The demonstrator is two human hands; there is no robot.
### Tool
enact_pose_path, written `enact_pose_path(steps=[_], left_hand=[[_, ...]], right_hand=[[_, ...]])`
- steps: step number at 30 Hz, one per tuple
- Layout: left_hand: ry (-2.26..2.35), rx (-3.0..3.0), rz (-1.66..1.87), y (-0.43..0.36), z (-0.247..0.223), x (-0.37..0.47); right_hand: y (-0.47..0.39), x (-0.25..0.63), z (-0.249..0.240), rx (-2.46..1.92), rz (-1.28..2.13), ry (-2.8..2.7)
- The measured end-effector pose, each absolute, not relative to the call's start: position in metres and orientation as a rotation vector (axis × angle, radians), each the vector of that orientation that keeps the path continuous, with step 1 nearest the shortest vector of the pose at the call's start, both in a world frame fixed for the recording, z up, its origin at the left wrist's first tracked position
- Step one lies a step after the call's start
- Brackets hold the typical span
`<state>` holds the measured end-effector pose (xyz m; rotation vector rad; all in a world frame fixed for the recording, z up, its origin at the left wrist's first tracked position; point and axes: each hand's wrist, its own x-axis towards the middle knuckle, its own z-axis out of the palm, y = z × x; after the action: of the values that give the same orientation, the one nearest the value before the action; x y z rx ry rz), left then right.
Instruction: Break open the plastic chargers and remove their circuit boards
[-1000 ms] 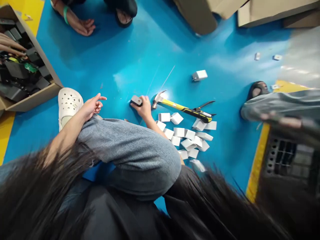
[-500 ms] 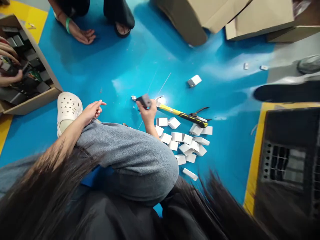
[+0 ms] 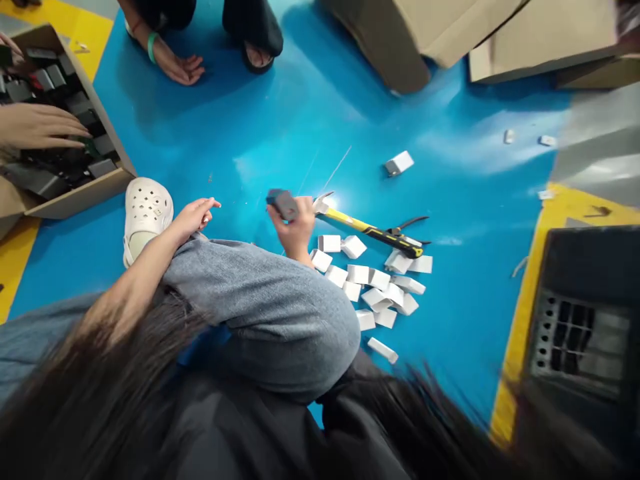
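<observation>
My right hand (image 3: 295, 228) is closed around a small dark grey block (image 3: 283, 204), held above the blue floor and blurred by motion. Just right of it lies a claw hammer (image 3: 373, 230) with a yellow and black handle. Pliers (image 3: 407, 225) with dark handles rest partly beneath the hammer's grip end. Several white box-shaped casings (image 3: 359, 273) are scattered below the hammer. My left hand (image 3: 195, 219) rests by my raised leg, near the white clog, holding nothing, its index finger stretched out and the others loosely bent.
At left, another person's hand (image 3: 45, 125) reaches into a cardboard box (image 3: 95, 177) of dark and grey blocks. A co-worker's hand (image 3: 180, 67) hangs at the top. One white casing (image 3: 400, 163) lies apart. Cardboard boxes (image 3: 375, 40) stand at the back, a black crate (image 3: 575, 267) at right.
The grey block has tilted in my right hand, and the silvery bit beside it no longer shows. The other person's hand in the box has moved. The whole view has shifted slightly.
</observation>
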<state>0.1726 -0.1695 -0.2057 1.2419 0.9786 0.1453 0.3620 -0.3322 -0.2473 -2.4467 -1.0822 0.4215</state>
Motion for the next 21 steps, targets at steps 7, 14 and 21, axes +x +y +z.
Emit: enact_pose_path(steps=[7,14,21], left_hand=[[0.99,1.248,0.123,-0.171,-0.203,0.174],[0.987,1.28,0.09,-0.169,-0.206,0.173],[0.974,1.294,0.083,-0.169,-0.209,0.172]], right_hand=[[-0.324,0.366,-0.246,-2.225,0.367,-1.037],[-0.324,0.364,-0.273,-1.432,0.8,-0.386],[-0.332,0.37,-0.275,-1.936,0.653,-0.526]])
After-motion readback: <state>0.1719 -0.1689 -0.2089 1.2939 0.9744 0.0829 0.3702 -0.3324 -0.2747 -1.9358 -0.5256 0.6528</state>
